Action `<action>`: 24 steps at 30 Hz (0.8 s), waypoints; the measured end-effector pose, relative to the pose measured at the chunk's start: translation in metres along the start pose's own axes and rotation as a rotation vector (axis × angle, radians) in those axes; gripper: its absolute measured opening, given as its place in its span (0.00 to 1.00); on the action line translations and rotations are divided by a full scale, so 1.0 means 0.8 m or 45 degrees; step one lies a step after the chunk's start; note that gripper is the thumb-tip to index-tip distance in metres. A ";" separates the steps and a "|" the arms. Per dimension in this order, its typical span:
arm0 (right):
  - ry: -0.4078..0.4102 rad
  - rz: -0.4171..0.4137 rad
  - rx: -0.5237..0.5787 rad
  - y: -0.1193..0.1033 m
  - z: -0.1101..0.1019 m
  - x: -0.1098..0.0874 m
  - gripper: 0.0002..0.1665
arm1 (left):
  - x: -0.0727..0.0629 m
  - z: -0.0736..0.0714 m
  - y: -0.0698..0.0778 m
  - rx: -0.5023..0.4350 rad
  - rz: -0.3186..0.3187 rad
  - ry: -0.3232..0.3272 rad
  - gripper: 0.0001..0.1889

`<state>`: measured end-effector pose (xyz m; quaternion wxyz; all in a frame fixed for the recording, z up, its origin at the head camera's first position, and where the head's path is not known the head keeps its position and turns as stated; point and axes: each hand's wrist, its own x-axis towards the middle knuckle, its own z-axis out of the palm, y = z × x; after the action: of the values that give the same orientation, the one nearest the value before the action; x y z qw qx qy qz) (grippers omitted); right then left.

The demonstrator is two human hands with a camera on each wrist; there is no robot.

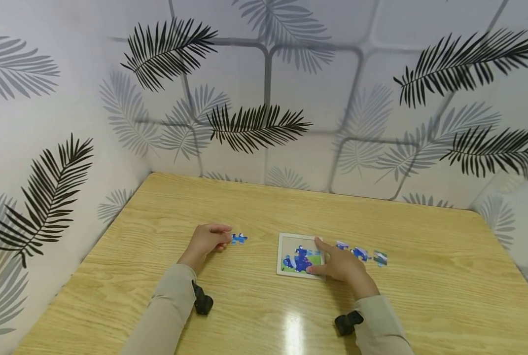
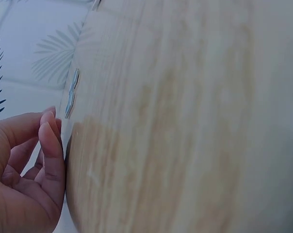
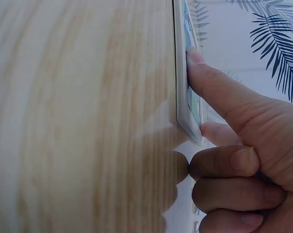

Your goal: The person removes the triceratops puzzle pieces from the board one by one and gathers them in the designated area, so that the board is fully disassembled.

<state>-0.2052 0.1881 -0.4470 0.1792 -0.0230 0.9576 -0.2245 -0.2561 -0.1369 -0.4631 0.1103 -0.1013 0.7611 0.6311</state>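
Observation:
My left hand [image 1: 208, 240] rests on the table with loosely curled fingers, just left of a blue and white jigsaw piece [image 1: 239, 238]. In the left wrist view that piece [image 2: 73, 94] appears edge-on, a little apart from the fingertips. Nothing shows between the fingers. Right of it lies a white-framed jigsaw puzzle [image 1: 286, 235], its lower part filled with blue, purple and green pieces. My right hand [image 1: 344, 265] rests at its right side. The thumb [image 3: 200, 68] presses the picture; the index finger touches the far right corner. The other fingers are curled beside the frame.
Three loose jigsaw pieces lie right of the right hand: a purple one [image 1: 342, 245], a blue one [image 1: 360, 254] and a green and grey one [image 1: 380, 258]. A wall with a leaf pattern [image 1: 264, 128] stands behind the wooden table [image 1: 228, 207].

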 end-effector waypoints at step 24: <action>0.020 -0.013 0.003 -0.001 0.000 0.000 0.56 | -0.007 0.026 0.009 0.081 0.052 -0.065 0.14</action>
<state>-0.2053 0.1875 -0.4469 0.1706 -0.0258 0.9586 -0.2266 -0.2520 -0.1153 -0.4583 0.1201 -0.0660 0.7797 0.6110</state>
